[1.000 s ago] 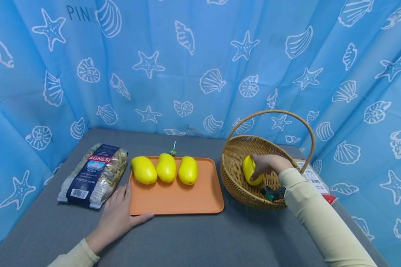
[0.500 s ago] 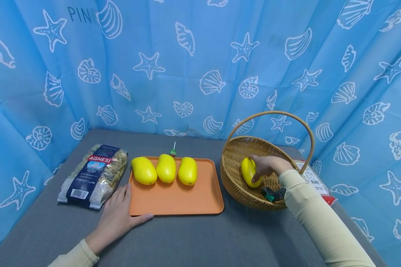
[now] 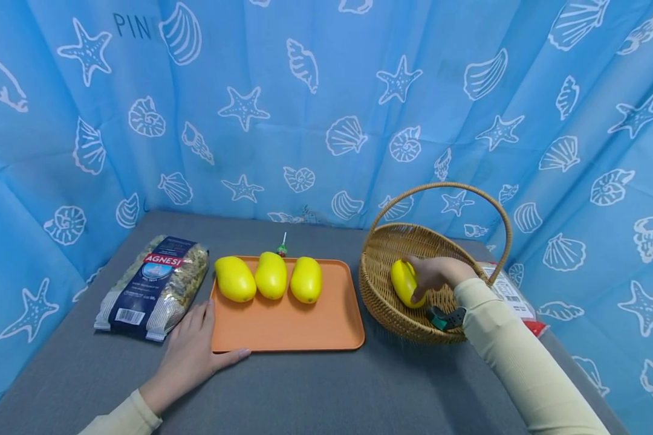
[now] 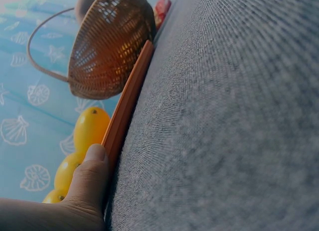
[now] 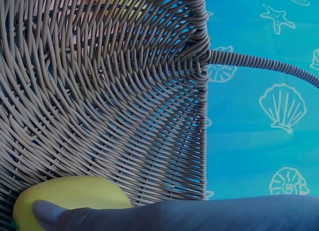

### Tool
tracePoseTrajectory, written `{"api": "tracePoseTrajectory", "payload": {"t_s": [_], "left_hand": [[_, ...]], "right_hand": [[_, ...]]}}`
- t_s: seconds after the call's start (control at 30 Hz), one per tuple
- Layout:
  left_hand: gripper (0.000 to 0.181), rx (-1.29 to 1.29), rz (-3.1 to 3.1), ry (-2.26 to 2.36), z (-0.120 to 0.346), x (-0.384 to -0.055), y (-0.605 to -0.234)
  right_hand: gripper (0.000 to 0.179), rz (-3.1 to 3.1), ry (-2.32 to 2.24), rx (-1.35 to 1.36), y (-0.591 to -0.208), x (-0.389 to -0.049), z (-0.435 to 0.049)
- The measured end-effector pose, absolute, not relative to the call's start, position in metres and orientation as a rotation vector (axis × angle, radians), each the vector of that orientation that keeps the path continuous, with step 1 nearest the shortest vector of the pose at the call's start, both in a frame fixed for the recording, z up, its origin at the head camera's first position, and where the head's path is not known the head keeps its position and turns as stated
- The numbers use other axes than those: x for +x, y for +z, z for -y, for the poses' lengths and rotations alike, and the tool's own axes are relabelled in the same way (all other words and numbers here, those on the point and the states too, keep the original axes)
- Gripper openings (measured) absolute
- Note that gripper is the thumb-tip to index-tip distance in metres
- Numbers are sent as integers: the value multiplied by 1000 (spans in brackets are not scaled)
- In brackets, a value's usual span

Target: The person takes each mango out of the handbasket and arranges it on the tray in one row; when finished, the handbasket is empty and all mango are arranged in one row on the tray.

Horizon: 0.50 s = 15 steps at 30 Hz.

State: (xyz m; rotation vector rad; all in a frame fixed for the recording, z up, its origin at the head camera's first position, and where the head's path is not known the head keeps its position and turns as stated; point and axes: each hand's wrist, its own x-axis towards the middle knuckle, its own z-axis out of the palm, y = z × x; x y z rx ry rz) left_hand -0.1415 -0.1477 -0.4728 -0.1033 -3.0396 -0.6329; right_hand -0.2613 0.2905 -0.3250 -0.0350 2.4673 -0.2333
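Observation:
In the head view my right hand [image 3: 438, 273] reaches into the wicker basket [image 3: 383, 305] and grips a yellow mango [image 3: 404, 284] lying against the basket's inner side. The right wrist view shows the thumb pressed along that mango [image 5: 89, 191]; the other fingers are hidden. My left hand [image 3: 187, 349] rests at the near left corner of an orange tray [image 3: 288, 326], fingers along its left side and thumb along its front edge. Along the tray's back half lie three more mangoes, a left one [image 3: 235, 279], a middle one [image 3: 270, 276] and a right one [image 3: 306, 280].
A bag of Agnesi pasta [image 3: 155, 284] lies left of the tray. Behind the tray is a small lollipop [image 3: 282, 246]. A red and white package [image 3: 514, 293] sits partly hidden behind the basket, whose tall handle [image 3: 441, 186] arches over it. A blue shell-print curtain surrounds the table.
The right hand and the mango in it have shifted slightly left and toward the near side within the basket. The left hand has stayed at the tray corner.

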Motion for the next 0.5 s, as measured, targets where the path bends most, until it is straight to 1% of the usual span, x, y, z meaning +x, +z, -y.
{"api": "tracePoseTrajectory", "payload": {"t_s": [0.33,0.5], "left_hand": [[135,-102,3044,-629,148,-142,-473],[135,-105,3041,-624,148,-142,-474]], "right_hand": [[103,-2420,-390,-45,-328,-258,-290],[103,-2437,-358,-54,-329,-258,-289]]}}
